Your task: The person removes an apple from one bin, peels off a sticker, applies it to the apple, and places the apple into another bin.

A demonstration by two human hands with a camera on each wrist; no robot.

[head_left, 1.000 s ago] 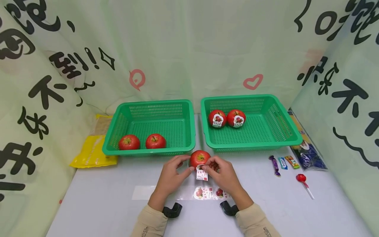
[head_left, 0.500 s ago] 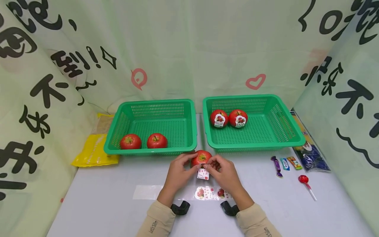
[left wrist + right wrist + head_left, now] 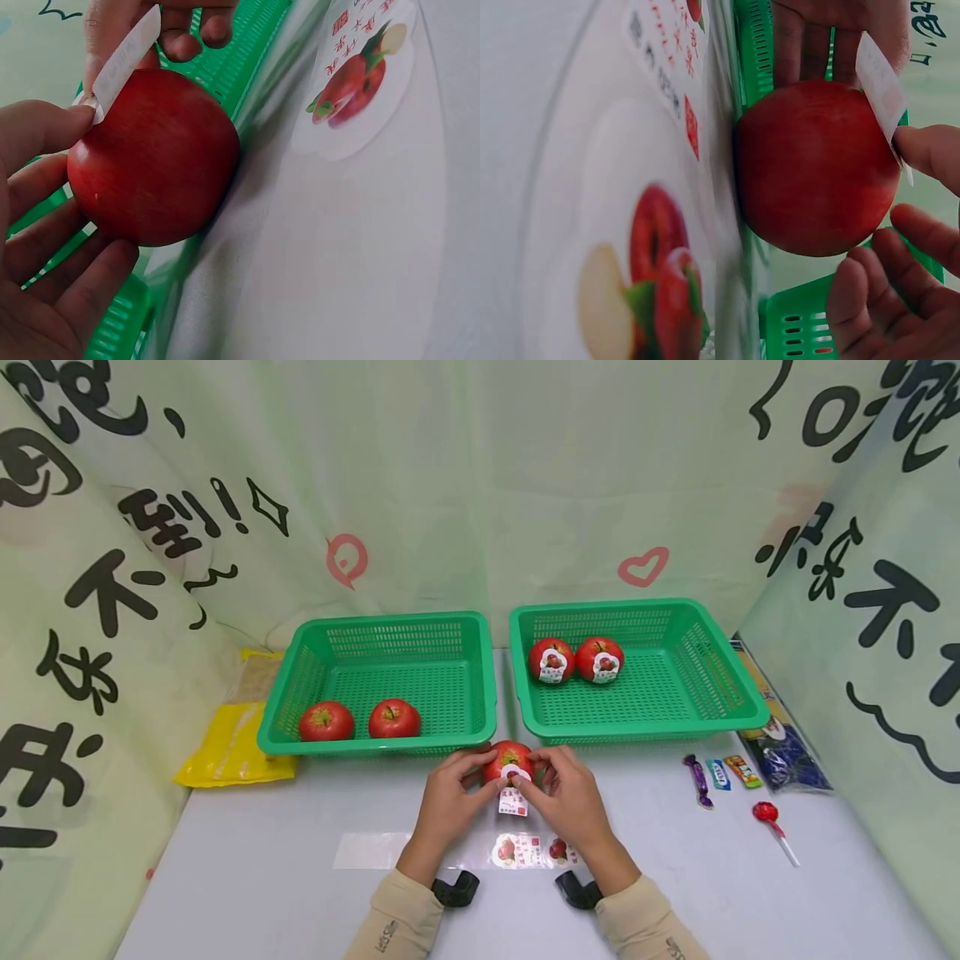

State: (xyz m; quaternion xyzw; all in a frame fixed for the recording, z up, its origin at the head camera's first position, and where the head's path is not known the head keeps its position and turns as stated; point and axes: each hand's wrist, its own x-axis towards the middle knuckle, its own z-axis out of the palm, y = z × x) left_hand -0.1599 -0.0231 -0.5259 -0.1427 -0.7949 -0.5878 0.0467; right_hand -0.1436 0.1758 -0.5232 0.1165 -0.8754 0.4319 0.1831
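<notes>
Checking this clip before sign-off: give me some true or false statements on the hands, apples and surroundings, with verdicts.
The left hand and right hand touch the same apple. True.
Three apples lie in the right basket. False: the right basket holds two labelled apples.
Part of the held apple's label juts away from it. True.
The lollipop is in the left basket. False: the lollipop lies on the table.
The two apples in the left basket show no labels. True.

I observe a smooth apple (image 3: 157, 161) with a soft sheen. Label (image 3: 129, 64): paper-like, matt. Baskets (image 3: 450, 744): perforated plastic, semi-gloss. Strip (image 3: 371, 852): clear plastic film, glossy. Sleeves (image 3: 401, 910): cloth, matt. Yellow bag (image 3: 232, 752): glossy.
</notes>
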